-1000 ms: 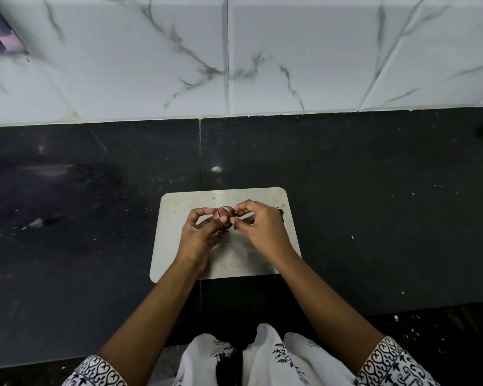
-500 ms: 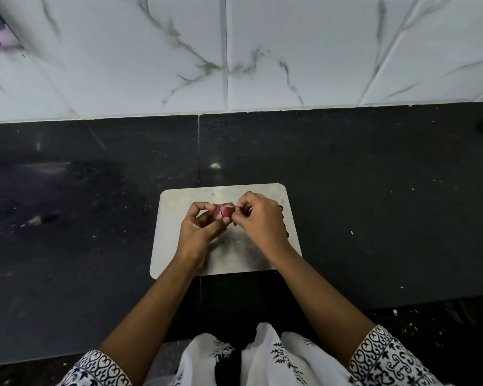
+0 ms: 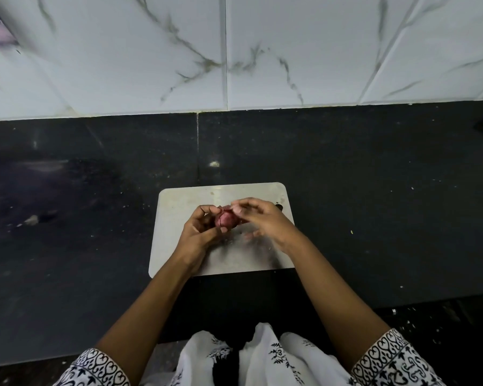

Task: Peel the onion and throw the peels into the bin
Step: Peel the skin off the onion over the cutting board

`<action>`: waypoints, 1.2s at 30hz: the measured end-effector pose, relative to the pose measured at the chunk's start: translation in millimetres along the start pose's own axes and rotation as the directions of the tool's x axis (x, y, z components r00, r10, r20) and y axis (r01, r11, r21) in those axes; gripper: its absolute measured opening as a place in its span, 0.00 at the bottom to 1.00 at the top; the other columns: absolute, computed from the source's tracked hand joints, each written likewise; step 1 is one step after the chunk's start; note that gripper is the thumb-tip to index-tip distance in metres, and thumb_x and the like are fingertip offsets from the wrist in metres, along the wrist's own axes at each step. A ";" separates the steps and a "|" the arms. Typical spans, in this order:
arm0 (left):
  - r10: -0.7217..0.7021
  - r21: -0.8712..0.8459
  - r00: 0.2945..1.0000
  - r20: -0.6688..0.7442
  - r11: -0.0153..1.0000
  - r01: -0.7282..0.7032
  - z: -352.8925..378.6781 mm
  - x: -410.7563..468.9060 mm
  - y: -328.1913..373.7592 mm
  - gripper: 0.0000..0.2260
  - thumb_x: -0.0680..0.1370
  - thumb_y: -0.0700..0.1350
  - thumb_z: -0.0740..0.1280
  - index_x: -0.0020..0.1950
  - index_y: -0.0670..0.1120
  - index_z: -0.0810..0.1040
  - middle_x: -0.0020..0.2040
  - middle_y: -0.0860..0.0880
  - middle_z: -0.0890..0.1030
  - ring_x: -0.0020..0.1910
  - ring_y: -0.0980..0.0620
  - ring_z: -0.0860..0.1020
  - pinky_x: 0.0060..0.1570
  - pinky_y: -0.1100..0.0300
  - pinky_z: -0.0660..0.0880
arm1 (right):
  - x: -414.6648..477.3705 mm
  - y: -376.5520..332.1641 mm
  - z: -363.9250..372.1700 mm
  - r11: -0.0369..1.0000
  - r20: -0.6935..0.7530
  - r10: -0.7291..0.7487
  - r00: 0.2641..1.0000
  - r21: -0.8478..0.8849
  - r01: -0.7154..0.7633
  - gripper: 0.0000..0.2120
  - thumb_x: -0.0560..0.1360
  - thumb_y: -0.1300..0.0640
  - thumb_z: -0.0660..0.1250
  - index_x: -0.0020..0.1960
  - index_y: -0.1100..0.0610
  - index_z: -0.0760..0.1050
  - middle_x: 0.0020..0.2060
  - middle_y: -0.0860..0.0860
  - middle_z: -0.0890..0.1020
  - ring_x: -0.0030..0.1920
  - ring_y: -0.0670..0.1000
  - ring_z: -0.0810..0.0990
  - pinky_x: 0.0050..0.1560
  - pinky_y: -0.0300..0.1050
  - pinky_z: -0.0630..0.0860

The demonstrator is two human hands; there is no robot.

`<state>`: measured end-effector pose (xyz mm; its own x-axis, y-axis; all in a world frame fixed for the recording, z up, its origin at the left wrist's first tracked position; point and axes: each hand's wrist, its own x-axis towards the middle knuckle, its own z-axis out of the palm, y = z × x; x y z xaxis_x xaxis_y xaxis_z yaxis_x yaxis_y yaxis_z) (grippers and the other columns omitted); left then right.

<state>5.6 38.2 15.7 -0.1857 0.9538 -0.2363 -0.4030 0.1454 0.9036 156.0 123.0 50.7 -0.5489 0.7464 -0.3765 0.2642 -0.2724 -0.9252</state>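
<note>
A small reddish-purple onion (image 3: pixel 226 220) is held just above a pale cutting board (image 3: pixel 179 207) on the dark counter. My left hand (image 3: pixel 200 232) grips it from the left, fingers curled round it. My right hand (image 3: pixel 262 221) is at its top right, fingertips pinching a thin strip of pink peel (image 3: pixel 234 209) that still hangs on the onion. The right hand is blurred by motion. No bin is in view.
The black stone counter (image 3: pixel 374 204) stretches left and right of the board, with small crumbs and a scrap (image 3: pixel 32 219) at the left. A white marble-tiled wall (image 3: pixel 290 51) rises behind. A dark object (image 3: pixel 279 206) lies on the board behind my right hand.
The onion has turned in my left hand and shows more of its rounded side. My right hand's fingers have spread and shifted up and right, pulling at the peel.
</note>
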 end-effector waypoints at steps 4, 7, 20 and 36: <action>0.012 0.046 1.000 0.017 0.999 -0.013 0.3 -0.3 0.5 0.15 0.68 0.37 0.72 0.52 0.47 0.75 0.51 0.49 0.81 0.51 0.48 0.80 0.50 0.55 0.78 | 2.0 -0.6 7.8 1.000 -0.045 -0.007 0.999 0.004 0.007 0.09 0.73 0.57 0.70 0.53 0.57 0.80 0.49 0.51 0.82 0.46 0.48 0.82 0.41 0.45 0.82; 0.037 0.089 0.999 -0.001 0.995 -0.037 2.8 -0.5 -1.1 0.15 0.67 0.38 0.75 0.49 0.46 0.74 0.49 0.46 0.80 0.51 0.45 0.79 0.50 0.54 0.78 | 5.9 0.7 10.2 0.999 -0.081 0.033 0.996 -0.003 -0.034 0.05 0.72 0.56 0.71 0.47 0.56 0.80 0.43 0.50 0.83 0.44 0.49 0.83 0.35 0.43 0.79; 0.039 -0.012 0.987 -0.155 0.999 -0.042 6.6 -4.8 1.3 0.18 0.72 0.30 0.68 0.56 0.47 0.71 0.57 0.44 0.76 0.55 0.46 0.79 0.50 0.56 0.80 | 13.1 5.4 17.2 0.961 -0.229 -0.202 0.952 -0.235 0.147 0.02 0.73 0.58 0.71 0.45 0.56 0.80 0.40 0.48 0.81 0.41 0.51 0.82 0.41 0.44 0.82; -0.196 -0.536 0.965 -0.172 0.841 0.075 16.4 -2.1 6.0 0.17 0.78 0.40 0.52 0.62 0.43 0.75 0.56 0.43 0.79 0.50 0.46 0.82 0.44 0.60 0.81 | 11.4 2.0 16.0 0.968 -0.325 -0.100 0.940 0.188 0.168 0.07 0.71 0.67 0.71 0.48 0.61 0.79 0.41 0.51 0.81 0.40 0.46 0.82 0.42 0.39 0.81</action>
<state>18.3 41.3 27.5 -0.2546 0.8471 -0.4665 -0.8330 0.0529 0.5507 137.6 121.3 43.8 -0.2846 0.9266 -0.2457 0.0139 -0.2522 -0.9676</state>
